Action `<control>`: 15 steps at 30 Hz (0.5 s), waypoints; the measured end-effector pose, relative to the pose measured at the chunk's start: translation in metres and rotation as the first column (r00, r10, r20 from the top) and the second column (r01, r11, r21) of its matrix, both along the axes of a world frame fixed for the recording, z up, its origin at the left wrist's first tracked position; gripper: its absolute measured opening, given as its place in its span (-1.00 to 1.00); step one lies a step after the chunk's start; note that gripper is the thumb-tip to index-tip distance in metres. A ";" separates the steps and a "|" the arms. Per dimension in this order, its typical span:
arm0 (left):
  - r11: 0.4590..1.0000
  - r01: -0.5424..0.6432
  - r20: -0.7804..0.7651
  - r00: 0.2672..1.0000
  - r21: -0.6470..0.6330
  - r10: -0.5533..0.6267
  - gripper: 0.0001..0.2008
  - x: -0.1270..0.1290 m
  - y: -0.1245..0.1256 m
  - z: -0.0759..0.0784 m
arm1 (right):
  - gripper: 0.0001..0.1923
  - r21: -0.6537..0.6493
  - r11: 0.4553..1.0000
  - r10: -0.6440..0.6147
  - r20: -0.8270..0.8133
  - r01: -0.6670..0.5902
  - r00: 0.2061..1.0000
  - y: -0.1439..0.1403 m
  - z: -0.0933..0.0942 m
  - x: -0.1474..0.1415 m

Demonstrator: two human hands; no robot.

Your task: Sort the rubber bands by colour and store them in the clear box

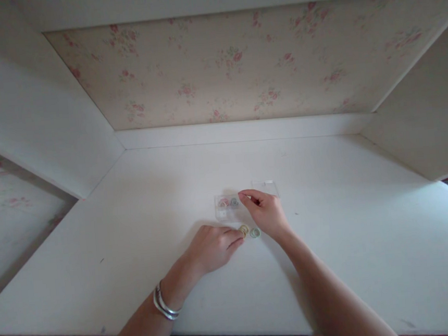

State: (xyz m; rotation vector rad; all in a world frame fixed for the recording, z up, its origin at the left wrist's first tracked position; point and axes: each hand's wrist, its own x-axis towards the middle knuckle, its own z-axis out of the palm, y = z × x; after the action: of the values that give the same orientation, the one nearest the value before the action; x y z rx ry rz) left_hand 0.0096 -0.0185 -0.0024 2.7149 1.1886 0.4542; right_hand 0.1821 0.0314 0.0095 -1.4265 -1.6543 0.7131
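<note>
Head view, looking down on a white table [334, 263]. Left hand [211, 248] lying knuckles-up, fingertips pinched together on a small yellowish ring [244, 230]; a second, greenish ring [255, 232] flat on the surface just beside that pinch, on the side toward the right wrist. Right hand [265, 211] arched over a small clear case [227, 207], thumb and forefinger drawn together at the case's near corner; whether anything sits between those fingertips cannot be told, too small to see. Inside the case, two more little rings, one reddish [223, 203] and one bluish [234, 202], side by side, just beyond the right fingertips. Clear lid [265, 187] apparently lying open past the right knuckles, faint against the table. Silver bangles [163, 304] on the left wrist.

Probably best done slowly: rings this small slip easily, so a light pinch on the rim, kept low over the case, with the case steadied by the other hand. Case's long side running left to right across the table; the rings, being round and lying flat, point no particular way.
</note>
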 end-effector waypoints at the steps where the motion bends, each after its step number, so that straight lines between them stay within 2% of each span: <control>1: 1.000 -0.002 0.003 1.000 0.005 0.002 -0.74 0.000 0.000 0.000 | -0.72 -0.003 1.000 0.005 0.011 -0.005 1.000 0.000 0.001 0.000; 4: 1.000 -0.007 0.011 1.000 0.021 0.007 -0.75 -0.001 0.000 -0.001 | -0.71 -0.024 0.999 0.041 0.066 -0.039 0.997 -0.002 0.005 0.005; 6: 1.000 -0.008 0.006 1.000 0.023 0.008 -0.76 -0.001 0.000 -0.002 | -0.73 -0.046 0.991 0.129 0.167 -0.123 0.978 -0.004 0.010 0.013; 10: 1.000 0.002 -0.020 1.000 -0.002 -0.003 -0.82 -0.004 0.001 -0.005 | -0.76 -0.120 0.946 0.321 0.466 -0.301 0.824 -0.011 0.022 0.028; 13: 1.000 0.005 0.039 0.999 -0.007 -0.005 -0.82 -0.004 0.001 -0.003 | -0.74 -0.164 0.934 0.349 0.602 -0.316 0.718 -0.014 0.026 0.031; 15: 1.000 0.008 0.102 0.995 -0.017 -0.006 -0.80 -0.004 0.001 -0.001 | -0.74 -0.178 0.935 0.345 0.652 -0.306 0.675 -0.016 0.025 0.029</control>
State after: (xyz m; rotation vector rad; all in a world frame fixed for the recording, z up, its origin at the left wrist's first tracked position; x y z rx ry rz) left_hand 0.0061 -0.0178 -0.0032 2.6456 1.1508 0.5713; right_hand 0.2112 0.0157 0.0341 -1.5479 -2.5316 0.4353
